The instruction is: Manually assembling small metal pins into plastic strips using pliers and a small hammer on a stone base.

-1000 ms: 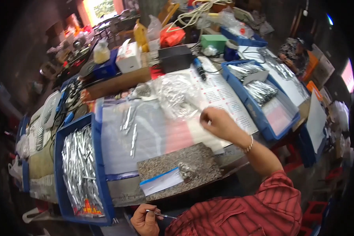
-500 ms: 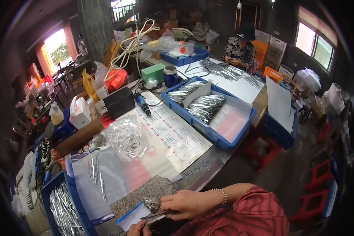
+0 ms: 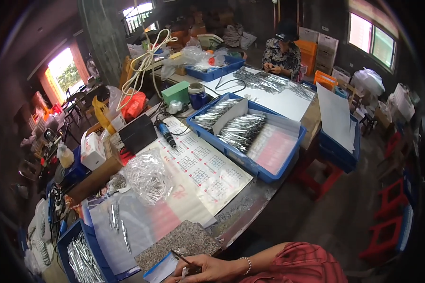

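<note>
Pinching a dark slender tool [image 3: 179,256], the fingers of the right hand [image 3: 205,269] are clamped together on it over the near edge of the granite slab [image 3: 184,238]. The tool's long axis runs obliquely, its free end reaching from the fingertips toward the slab's left and far side, above one blue-edged white slip [image 3: 158,269] at the slab's near left corner. The right hand is the nearer one; the left hand does not show, so I cannot tell how its fingers stand.

Counting outward: one tool, one slab, one slip. Left of the slab and beyond it, about four loose silver slivers [image 3: 126,236] lie on one translucent plastic sheet [image 3: 144,231]. Farther left stands one blue tray [image 3: 97,250] of similar pieces, too many to count. Beyond the slab come one clear bag of small silvery pieces [image 3: 148,177], one calendar sheet [image 3: 222,184] and one electric screwdriver [image 3: 166,135]. Beyond the slab and to its right sits one partitioned blue tray [image 3: 267,176] with two bundles of silver pieces [image 3: 243,132]; well past it, one co-worker [image 3: 282,59] is seated.
</note>
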{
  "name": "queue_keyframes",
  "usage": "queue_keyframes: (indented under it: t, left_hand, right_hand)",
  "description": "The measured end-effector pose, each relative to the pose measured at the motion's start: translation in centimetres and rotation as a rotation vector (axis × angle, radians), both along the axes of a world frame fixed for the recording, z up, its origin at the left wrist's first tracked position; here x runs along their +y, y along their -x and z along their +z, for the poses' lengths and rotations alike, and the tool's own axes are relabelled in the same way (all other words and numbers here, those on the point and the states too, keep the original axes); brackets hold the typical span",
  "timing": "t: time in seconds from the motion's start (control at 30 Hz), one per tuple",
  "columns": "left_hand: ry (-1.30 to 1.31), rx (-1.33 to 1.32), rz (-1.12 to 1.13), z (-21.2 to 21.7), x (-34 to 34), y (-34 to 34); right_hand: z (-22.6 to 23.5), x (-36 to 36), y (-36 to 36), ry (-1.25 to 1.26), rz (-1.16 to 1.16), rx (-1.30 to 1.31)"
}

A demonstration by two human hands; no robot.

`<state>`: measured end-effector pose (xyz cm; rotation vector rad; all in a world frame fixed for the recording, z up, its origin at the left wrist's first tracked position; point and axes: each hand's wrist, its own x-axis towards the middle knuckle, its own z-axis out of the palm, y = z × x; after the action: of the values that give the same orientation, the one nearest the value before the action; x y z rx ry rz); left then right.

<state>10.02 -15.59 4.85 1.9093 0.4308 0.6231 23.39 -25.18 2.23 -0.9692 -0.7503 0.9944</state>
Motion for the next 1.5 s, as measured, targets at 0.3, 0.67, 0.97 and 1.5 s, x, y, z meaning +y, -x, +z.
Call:
queue_keyframes:
  t: [0.3,0.67,0.97,1.5]
  left_hand:
    - [0.162,0.009,0.039,-1.3,-0.4,-0.7]
    - [0.443,-0.057,0.052,0.3,0.0,-0.1]
    - [0.542,-0.035,0.145,0.1,-0.1,0.2]
    - [0.895,-0.146,0.003,-2.9,3.6,1.3]
  right_hand:
    - [-0.2,-0.1,0.7,-0.135,-0.227,0.102]
    - [-1.8,-0.8,-0.2,0.070,-0.036,0.042]
    - [-1.1,-0.9,-1.2,0.103,-0.046,-0.116]
    - [0.7,0.4,-1.0,0.127,-0.052,-0.640]
